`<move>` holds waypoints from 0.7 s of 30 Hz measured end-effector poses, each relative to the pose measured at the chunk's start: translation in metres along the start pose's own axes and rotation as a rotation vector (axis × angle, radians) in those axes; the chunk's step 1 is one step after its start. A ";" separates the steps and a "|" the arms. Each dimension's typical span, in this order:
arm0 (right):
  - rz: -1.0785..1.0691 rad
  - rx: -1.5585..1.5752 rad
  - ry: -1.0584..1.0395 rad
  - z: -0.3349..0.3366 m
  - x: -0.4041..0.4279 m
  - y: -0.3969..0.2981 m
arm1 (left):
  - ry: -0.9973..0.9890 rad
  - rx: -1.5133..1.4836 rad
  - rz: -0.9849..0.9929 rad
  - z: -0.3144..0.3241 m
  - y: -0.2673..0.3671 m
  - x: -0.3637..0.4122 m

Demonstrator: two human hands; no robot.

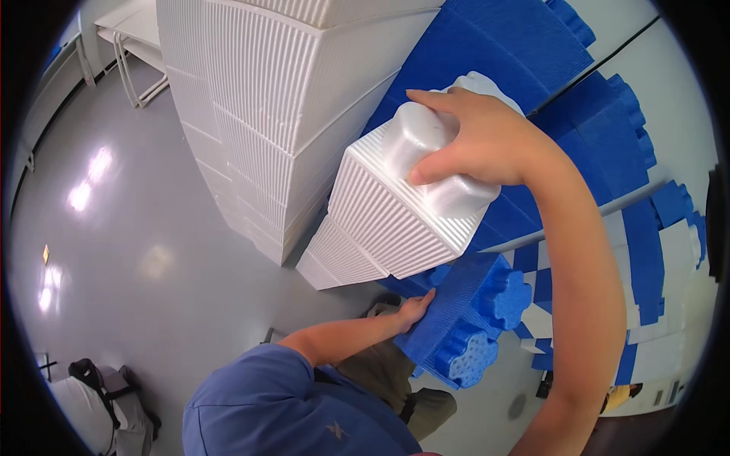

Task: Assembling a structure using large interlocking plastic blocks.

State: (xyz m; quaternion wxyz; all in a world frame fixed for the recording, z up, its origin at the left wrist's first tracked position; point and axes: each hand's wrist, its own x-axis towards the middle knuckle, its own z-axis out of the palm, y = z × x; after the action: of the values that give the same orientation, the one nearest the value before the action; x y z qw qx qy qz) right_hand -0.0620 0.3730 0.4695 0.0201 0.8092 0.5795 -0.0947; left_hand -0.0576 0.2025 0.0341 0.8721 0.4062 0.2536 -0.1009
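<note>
My right hand [485, 134] reaches over the top of a large white ribbed plastic block [393, 211], its thumb and fingers spread around the rounded studs. More white ribbed surface shows directly below that block. Lower down, my left hand [415, 312] holds the side of a large blue ribbed block [450, 308], whose lobed studs face right. Part of the left hand's grip is hidden behind the blue block. The blue block is below and slightly right of the white one.
A tall stack of white ribbed blocks [256, 85] stands at left, with blue blocks [485, 40] behind. Blue and white blocks [644, 268] are stacked at right. A white table [134, 23] is at upper left. People appear at lower left [114, 404] and far right [619, 397].
</note>
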 end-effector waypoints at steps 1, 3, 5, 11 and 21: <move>0.005 0.013 0.029 0.001 0.000 -0.001 | 0.005 -0.004 -0.004 0.001 0.000 -0.001; -0.004 0.001 0.048 0.005 0.001 -0.005 | 0.006 0.003 0.008 0.003 0.002 -0.002; 0.004 -0.016 0.073 0.006 0.000 -0.009 | -0.010 0.011 -0.005 0.005 0.005 0.000; -0.007 -0.019 0.128 0.026 -0.010 0.005 | -0.049 0.007 -0.052 0.006 0.011 0.008; 0.158 -0.100 0.134 0.031 -0.015 -0.015 | -0.025 0.110 0.043 0.011 0.017 0.016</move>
State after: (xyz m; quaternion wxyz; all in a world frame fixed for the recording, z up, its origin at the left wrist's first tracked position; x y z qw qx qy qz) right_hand -0.0848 0.3591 0.4433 0.0292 0.8547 0.5181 -0.0094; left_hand -0.0341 0.2056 0.0427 0.8536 0.4575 0.2280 -0.1009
